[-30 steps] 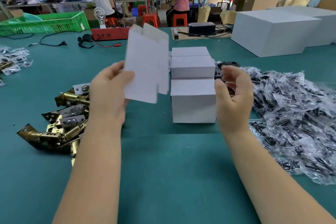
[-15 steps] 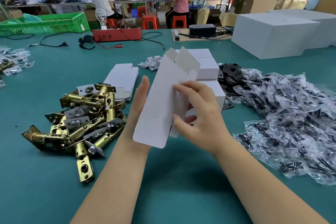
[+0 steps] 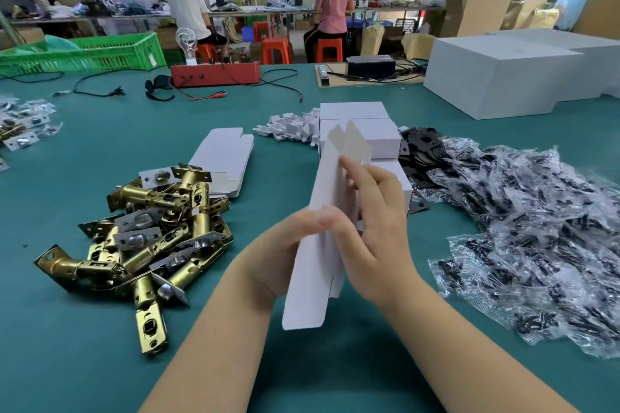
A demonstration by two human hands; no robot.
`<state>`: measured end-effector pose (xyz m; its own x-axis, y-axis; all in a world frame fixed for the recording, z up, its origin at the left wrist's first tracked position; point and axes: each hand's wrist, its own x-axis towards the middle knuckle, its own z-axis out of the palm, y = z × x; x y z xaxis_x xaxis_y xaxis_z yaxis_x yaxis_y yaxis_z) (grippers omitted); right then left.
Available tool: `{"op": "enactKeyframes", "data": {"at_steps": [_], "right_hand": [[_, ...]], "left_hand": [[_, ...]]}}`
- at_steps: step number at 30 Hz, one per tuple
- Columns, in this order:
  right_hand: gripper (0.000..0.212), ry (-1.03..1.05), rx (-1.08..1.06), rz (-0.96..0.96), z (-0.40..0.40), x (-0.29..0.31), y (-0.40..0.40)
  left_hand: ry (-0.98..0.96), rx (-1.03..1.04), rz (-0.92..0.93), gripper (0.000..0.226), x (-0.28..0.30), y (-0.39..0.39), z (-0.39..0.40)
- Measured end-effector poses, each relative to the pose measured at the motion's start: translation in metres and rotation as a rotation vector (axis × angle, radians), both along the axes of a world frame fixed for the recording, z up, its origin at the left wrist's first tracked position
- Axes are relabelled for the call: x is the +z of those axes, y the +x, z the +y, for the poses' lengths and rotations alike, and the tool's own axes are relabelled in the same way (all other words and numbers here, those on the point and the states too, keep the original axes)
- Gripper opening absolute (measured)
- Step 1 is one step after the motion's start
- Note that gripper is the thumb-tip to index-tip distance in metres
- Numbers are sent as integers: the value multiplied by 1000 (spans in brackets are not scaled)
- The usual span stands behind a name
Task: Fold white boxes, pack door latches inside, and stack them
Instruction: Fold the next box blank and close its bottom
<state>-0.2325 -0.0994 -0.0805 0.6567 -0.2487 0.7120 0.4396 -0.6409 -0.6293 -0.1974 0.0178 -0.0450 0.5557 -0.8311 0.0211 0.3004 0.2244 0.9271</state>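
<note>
A flat white box blank (image 3: pixel 313 261) stands nearly on edge between my hands, above the green table (image 3: pixel 84 362). My left hand (image 3: pixel 285 251) grips its left side with the thumb over the edge. My right hand (image 3: pixel 372 228) presses into it from the right, fingers laid along the panels. A pile of brass door latches (image 3: pixel 147 238) lies to the left. Folded white boxes (image 3: pixel 362 131) stand stacked just behind the blank. More flat blanks (image 3: pixel 224 157) lie beyond the latches.
Clear bags of black parts (image 3: pixel 536 228) cover the right side, with black plates (image 3: pixel 422 147) beside the boxes. Small white inserts (image 3: pixel 288 127) lie behind. Large white cartons (image 3: pixel 503 77), a red device (image 3: pixel 214 74), a green crate (image 3: pixel 84 54) and seated people stand at the far edge.
My left hand brought the blank down from in front of the stack toward me. My right hand came over and closed in on it, and the blank turned more edge-on.
</note>
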Motion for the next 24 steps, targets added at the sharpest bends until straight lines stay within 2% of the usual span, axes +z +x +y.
{"op": "enactKeyframes", "data": {"at_steps": [1, 2, 3, 5, 8, 9, 12, 14, 16, 20, 22, 24], "right_hand": [[55, 14, -23, 8, 0, 1, 1], [56, 17, -48, 13, 0, 2, 1], [56, 7, -74, 13, 0, 3, 2], [53, -5, -102, -30, -4, 4, 2], [34, 86, -65, -145, -10, 3, 3], [29, 113, -47, -156, -10, 3, 4], [31, 108, -36, -142, -8, 4, 5], [39, 72, -46, -138, -9, 4, 5], [49, 45, -58, -170, -14, 5, 2], [30, 59, -149, -219, -19, 6, 1], [33, 119, -131, -171, -19, 6, 3], [38, 247, -35, -3, -19, 8, 4]], "left_hand": [[-59, -38, 19, 60, 3, -7, -1], [-113, -175, -24, 65, -4, -5, 4], [-89, -186, -73, 65, -9, -3, 9], [-22, -157, -90, 65, -13, 1, 8], [41, -77, -16, 84, -16, 1, 5], [35, -64, 0, 84, -17, 1, 3], [39, -35, -100, 39, -13, -2, -2], [39, -54, -185, 38, -12, -2, -5], [25, -34, -196, 38, -12, 0, -3], [28, 124, -193, 27, -13, 6, 5], [-7, 236, -138, 17, -13, 8, 7], [0, 369, -83, 10, -12, 11, 6]]}}
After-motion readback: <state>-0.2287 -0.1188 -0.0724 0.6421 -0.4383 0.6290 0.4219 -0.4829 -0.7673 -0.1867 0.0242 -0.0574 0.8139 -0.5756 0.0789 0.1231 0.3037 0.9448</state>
